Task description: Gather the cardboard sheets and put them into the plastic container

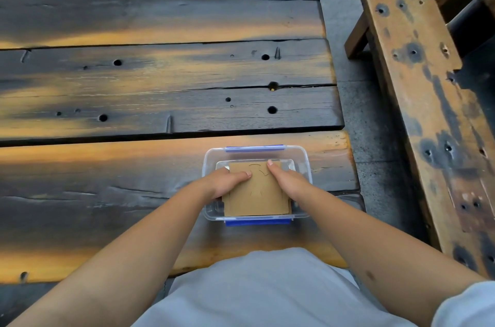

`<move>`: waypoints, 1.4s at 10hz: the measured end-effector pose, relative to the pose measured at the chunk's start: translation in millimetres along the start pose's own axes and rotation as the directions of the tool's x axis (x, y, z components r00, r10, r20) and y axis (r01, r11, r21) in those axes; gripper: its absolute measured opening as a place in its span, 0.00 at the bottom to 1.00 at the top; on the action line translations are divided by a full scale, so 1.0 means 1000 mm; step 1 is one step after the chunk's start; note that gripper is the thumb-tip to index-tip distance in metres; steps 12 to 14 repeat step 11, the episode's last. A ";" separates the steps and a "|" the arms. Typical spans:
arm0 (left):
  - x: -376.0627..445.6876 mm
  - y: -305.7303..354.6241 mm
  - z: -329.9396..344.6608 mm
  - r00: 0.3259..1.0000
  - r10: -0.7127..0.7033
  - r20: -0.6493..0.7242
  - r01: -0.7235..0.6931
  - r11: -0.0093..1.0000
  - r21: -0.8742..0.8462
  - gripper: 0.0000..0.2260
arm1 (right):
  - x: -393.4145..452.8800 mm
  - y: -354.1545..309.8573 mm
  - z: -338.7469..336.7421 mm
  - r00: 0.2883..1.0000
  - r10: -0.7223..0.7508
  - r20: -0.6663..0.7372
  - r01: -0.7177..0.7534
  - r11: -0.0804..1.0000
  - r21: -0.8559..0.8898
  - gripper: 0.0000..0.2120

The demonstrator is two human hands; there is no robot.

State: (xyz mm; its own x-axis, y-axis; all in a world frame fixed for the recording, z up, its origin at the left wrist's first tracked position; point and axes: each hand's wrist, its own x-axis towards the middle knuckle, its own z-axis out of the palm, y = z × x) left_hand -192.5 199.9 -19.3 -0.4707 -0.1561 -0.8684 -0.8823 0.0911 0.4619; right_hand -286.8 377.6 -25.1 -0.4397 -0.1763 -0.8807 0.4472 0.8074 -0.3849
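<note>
Both hands flat on the cardboard sheets (257, 192) inside the plastic container (302, 158). Left hand (227, 183) and right hand (288, 182) fingers pressed together on top, stack sitting between them, from what I see.

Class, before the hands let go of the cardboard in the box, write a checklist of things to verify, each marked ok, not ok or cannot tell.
1. Brown cardboard sheets inside the clear plastic container with blue clips: ok.
2. Sheets lying flat on the bottom: cannot tell; the near edge seems to ride up by the rim.
3. Left hand and right hand both on the stack: ok.
4. Container fully on the dark wooden plank table: ok.
5. No cardboard left on the table: ok in view.
6. Lid nearby: cannot tell.
</note>
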 end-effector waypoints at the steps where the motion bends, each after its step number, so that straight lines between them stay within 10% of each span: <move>1: -0.001 0.000 0.002 1.000 -0.011 0.008 0.011 1.000 0.006 0.21 | -0.001 -0.002 -0.002 1.000 0.025 0.016 -0.024 0.999 -0.033 0.52; 3: -0.008 0.006 0.003 0.996 -0.079 0.027 0.079 0.997 0.003 0.27 | -0.002 -0.006 -0.006 0.995 0.052 0.081 -0.054 0.998 0.021 0.55; 7: -0.030 -0.016 0.023 0.997 -0.071 0.013 0.062 0.751 -0.657 0.19 | -0.014 0.024 -0.005 0.982 0.010 0.186 -0.123 0.787 0.605 0.31; 14: -0.056 -0.005 0.028 0.989 -0.035 -0.146 -0.017 0.939 -0.344 0.35 | -0.033 0.014 -0.003 0.995 0.020 0.096 -0.056 0.917 0.394 0.40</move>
